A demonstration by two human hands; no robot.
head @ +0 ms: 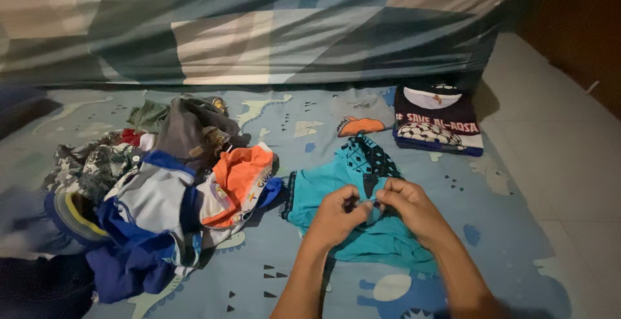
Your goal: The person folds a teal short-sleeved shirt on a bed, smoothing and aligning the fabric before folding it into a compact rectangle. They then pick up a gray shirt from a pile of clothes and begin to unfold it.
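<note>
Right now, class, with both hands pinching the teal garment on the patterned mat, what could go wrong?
1. Both hands, left hand and right hand, pinch one small spot of the teal cloth garment; its unsupported sides may sag and crease.
2. The loose heap of mixed clothes lies close beside it; they might tangle.

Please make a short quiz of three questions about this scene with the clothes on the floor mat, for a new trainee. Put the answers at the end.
1. True or false: both hands pinch the same teal garment.
2. Which lies nearest the right hand? A: the heap of unfolded clothes; B: the folded dark shirt stack; C: the striped bed cover.
3. Fill in: the left hand and the right hand meet over the garment on the blue printed ____.

Key
1. True: the fingers of both hands grip the teal cloth at its middle.
2. B: the stack lies beyond the right hand; the heap is on the left side.
3. Mat.
</note>
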